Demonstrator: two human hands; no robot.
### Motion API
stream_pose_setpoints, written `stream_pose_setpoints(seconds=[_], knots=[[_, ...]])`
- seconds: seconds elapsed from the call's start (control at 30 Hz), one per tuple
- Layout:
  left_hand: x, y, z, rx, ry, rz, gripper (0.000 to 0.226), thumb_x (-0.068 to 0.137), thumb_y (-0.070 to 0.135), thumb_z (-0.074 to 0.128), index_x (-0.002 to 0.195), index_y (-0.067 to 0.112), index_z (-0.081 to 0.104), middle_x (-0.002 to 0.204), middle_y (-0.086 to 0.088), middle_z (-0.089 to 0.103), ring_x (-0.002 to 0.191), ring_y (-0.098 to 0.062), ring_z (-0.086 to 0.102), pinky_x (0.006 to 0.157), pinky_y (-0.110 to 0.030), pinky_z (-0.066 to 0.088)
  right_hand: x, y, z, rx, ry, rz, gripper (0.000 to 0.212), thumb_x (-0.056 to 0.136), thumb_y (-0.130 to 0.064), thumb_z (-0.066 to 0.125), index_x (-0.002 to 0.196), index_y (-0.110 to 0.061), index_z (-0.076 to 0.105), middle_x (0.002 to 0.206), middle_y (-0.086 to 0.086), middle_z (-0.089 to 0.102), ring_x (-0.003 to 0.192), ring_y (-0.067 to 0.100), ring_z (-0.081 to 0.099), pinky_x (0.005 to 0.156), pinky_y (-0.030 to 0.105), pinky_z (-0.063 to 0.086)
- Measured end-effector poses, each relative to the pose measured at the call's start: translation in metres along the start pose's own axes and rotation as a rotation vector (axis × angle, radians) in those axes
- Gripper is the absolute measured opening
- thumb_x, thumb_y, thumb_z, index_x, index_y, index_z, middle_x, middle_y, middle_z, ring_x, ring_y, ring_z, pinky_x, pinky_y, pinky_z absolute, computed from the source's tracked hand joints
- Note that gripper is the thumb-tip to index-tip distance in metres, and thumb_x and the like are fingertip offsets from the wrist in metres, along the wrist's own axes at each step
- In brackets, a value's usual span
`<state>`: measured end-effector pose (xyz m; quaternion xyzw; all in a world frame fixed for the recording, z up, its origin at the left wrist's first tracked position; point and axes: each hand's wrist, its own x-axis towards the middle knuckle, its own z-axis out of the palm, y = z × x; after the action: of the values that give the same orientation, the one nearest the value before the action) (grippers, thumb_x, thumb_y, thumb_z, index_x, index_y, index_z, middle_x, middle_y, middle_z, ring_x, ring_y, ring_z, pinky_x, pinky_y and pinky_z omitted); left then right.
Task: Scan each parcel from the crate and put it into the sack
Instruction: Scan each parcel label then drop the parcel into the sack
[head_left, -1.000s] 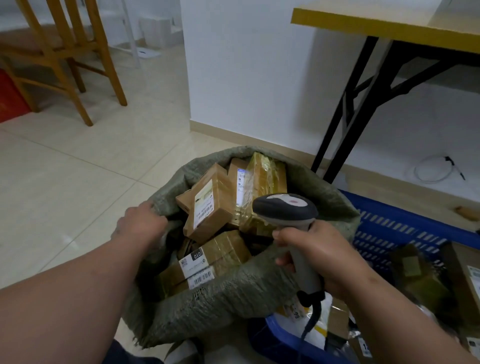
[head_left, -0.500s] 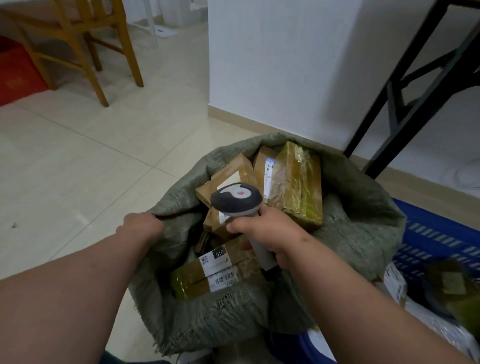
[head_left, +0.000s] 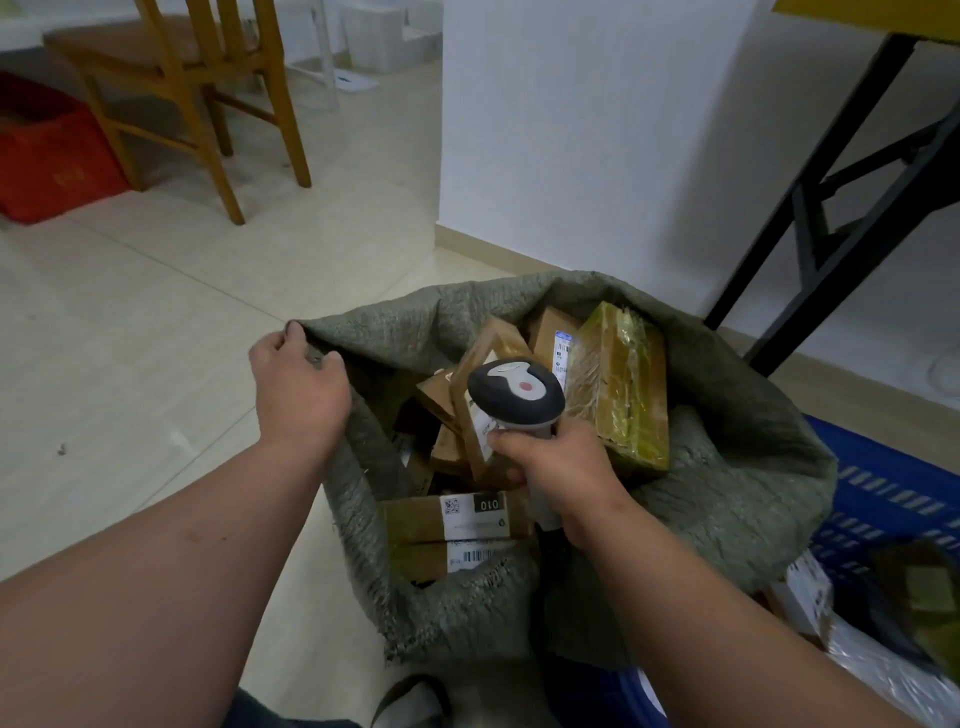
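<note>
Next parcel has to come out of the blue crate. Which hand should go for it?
Left, probably. The right hand grips the barcode scanner, so it can't pick. The left hand only holds the sack rim, though the blue crate sits on the right.

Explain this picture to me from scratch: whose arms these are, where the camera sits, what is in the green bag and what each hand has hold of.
There is no machine here. A person wears a camera on the head, looking down over both bare arms, so this single view is what that person sees.

The left hand grips the rim of a green woven sack standing on a tiled floor, holding its mouth open. The right hand grips a handheld barcode scanner, held above the sack's mouth.

Inside the sack lie brown cardboard parcels with white labels, and one wrapped in shiny yellowish tape. At the right edge is a blue plastic crate with more parcels. A wooden chair stands behind.
</note>
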<state>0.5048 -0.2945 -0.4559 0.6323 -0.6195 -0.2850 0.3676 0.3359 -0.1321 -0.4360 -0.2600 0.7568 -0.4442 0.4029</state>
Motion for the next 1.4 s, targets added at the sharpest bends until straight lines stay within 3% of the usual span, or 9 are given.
stream_pose_setpoints(seconds=[0.27, 0.43, 0.5, 0.57, 0.67, 0.8, 0.97, 1.1, 1.4], knots=[[-0.007, 0.02, -0.02, -0.069, 0.129, 0.056, 0.054, 0.1, 0.023, 0.049, 0.151, 0.01, 0.035, 0.148, -0.004, 0.032, 0.129, -0.015, 0.042, 0.097, -0.016, 0.025, -0.022, -0.009, 0.007, -0.168, -0.169, -0.197, 0.073, 0.049, -0.057, 0.075, 0.116, -0.028, 0.068, 0.13, 0.006, 0.057, 0.116, 0.023, 0.06, 0.1, 0.047, 0.05], [-0.015, 0.025, -0.024, -0.064, 0.097, 0.087, 0.051, 0.099, 0.02, 0.052, 0.148, 0.012, 0.04, 0.145, -0.005, 0.035, 0.127, -0.019, 0.044, 0.096, -0.021, 0.029, -0.027, -0.01, 0.023, -0.101, -0.289, -0.165, 0.047, 0.053, -0.046, 0.084, 0.094, -0.058, 0.065, 0.152, 0.0, 0.043, 0.134, 0.022, 0.047, 0.112, 0.047, 0.038], [-0.017, 0.021, -0.023, -0.05, 0.061, 0.05, 0.052, 0.098, 0.019, 0.053, 0.148, 0.012, 0.041, 0.145, -0.005, 0.034, 0.124, -0.02, 0.045, 0.094, -0.022, 0.031, -0.027, -0.003, 0.019, -0.036, -0.266, -0.153, 0.057, 0.049, -0.046, 0.083, 0.103, -0.049, 0.066, 0.142, -0.002, 0.056, 0.125, 0.014, 0.056, 0.11, 0.045, 0.042], [-0.016, 0.017, -0.021, -0.031, 0.023, 0.024, 0.053, 0.097, 0.019, 0.054, 0.148, 0.01, 0.041, 0.146, -0.006, 0.034, 0.115, -0.017, 0.048, 0.089, -0.023, 0.032, -0.028, 0.003, 0.011, 0.021, -0.256, -0.128, 0.069, 0.049, -0.046, 0.083, 0.115, -0.036, 0.067, 0.117, -0.011, 0.071, 0.11, 0.008, 0.064, 0.104, 0.043, 0.048], [-0.014, 0.015, -0.02, 0.008, -0.03, 0.014, 0.053, 0.095, 0.018, 0.055, 0.146, 0.008, 0.044, 0.145, -0.008, 0.04, 0.098, -0.011, 0.049, 0.084, -0.026, 0.036, -0.032, 0.007, -0.004, 0.035, -0.236, -0.069, 0.062, 0.053, -0.045, 0.083, 0.111, -0.026, 0.071, 0.106, -0.004, 0.075, 0.104, 0.019, 0.067, 0.1, 0.049, 0.051], [-0.016, 0.019, -0.02, 0.041, -0.06, -0.004, 0.05, 0.094, 0.017, 0.054, 0.143, 0.007, 0.049, 0.143, -0.012, 0.047, 0.122, -0.028, 0.053, 0.101, -0.037, 0.042, -0.036, 0.012, -0.021, 0.08, -0.251, -0.04, 0.039, 0.065, -0.032, 0.083, 0.103, -0.023, 0.075, 0.098, 0.002, 0.077, 0.099, 0.024, 0.071, 0.094, 0.05, 0.055], [-0.025, 0.029, -0.021, 0.053, -0.027, -0.079, 0.047, 0.091, 0.024, 0.057, 0.138, 0.018, 0.057, 0.141, -0.01, 0.051, 0.126, -0.034, 0.048, 0.106, -0.047, 0.041, -0.043, 0.01, -0.042, 0.111, -0.216, -0.031, 0.031, 0.066, -0.03, 0.082, 0.096, -0.023, 0.074, 0.091, 0.004, 0.077, 0.09, 0.023, 0.073, 0.086, 0.046, 0.059], [-0.04, 0.049, -0.017, 0.1, -0.014, -0.113, 0.046, 0.09, 0.029, 0.056, 0.136, 0.03, 0.057, 0.141, -0.007, 0.049, 0.126, -0.037, 0.043, 0.105, -0.048, 0.035, -0.052, 0.007, -0.065, 0.168, -0.134, -0.046, 0.022, 0.076, -0.018, 0.081, 0.096, -0.021, 0.072, 0.085, 0.003, 0.077, 0.078, 0.022, 0.075, 0.064, 0.033, 0.059], [-0.1, 0.118, 0.027, 0.104, -0.173, 0.147, 0.044, 0.091, 0.027, 0.056, 0.135, 0.024, 0.058, 0.141, -0.01, 0.044, 0.127, -0.037, 0.041, 0.107, -0.049, 0.033, -0.091, 0.021, -0.153, 0.226, 0.076, -0.028, 0.028, 0.078, -0.026, 0.08, 0.103, -0.02, 0.069, 0.085, 0.008, 0.076, 0.077, 0.027, 0.075, 0.069, 0.041, 0.061]])
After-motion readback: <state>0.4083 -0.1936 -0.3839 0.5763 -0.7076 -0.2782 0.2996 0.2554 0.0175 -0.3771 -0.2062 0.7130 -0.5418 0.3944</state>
